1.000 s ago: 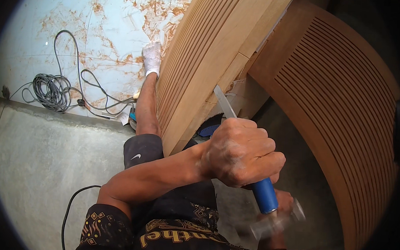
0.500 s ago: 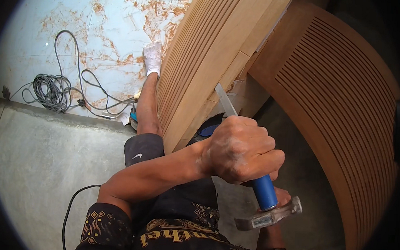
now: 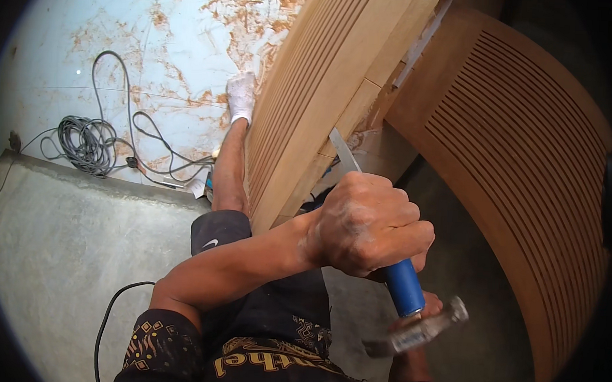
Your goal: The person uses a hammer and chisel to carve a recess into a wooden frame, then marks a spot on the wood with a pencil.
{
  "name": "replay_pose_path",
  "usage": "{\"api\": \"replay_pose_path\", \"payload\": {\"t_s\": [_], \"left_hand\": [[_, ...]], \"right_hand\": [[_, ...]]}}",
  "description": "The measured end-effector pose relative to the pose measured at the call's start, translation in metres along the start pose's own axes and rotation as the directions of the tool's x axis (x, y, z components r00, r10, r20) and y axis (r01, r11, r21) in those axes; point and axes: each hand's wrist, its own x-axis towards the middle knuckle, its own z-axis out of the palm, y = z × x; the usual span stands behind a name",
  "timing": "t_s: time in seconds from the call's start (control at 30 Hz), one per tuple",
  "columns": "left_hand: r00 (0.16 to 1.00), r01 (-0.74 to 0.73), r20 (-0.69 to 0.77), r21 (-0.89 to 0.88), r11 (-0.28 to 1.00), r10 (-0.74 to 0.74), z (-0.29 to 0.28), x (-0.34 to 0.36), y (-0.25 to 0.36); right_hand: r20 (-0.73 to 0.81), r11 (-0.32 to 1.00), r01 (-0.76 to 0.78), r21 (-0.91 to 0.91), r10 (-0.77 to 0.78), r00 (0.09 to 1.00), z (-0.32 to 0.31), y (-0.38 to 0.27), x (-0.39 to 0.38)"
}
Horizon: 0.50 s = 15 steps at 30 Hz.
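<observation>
My left hand (image 3: 373, 224) is closed in a fist round a chisel (image 3: 405, 288) with a blue handle. The flat blade slants up and left, its tip against the edge of a slatted wooden door (image 3: 366, 91), at a cut-out section. Just below the handle's butt is the steel head of a claw hammer (image 3: 419, 334), blurred by motion. My right hand (image 3: 433, 306), mostly hidden behind the hammer head, grips the hammer; its shaft is barely visible.
A second slatted wooden panel (image 3: 520, 146) curves along the right. My leg, with a white sock (image 3: 240, 96), is beside the door's left face. Coiled grey cable (image 3: 86, 146) lies on the stained pale floor at left. Another black cable (image 3: 102, 332) runs near my left sleeve.
The hammer head has shifted slightly down and right from the chisel's butt and is now blurred. My left hand and the chisel keep nearly the same place; the view has tilted a little.
</observation>
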Motion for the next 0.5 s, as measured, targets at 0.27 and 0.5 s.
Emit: {"api": "replay_pose_path", "payload": {"t_s": [0.27,0.5], "left_hand": [[0.997,-0.001,-0.082,-0.005,1.000,0.001,0.003,0.002,0.004],[0.965,0.014,-0.260,-0.062,0.998,-0.030,0.017,0.003,0.010]], "right_hand": [[-0.277,0.889,0.167,0.427,-0.047,0.960,0.032,0.035,-0.009],[-0.307,0.859,0.036,0.510,0.143,0.941,0.035,0.037,-0.012]]}}
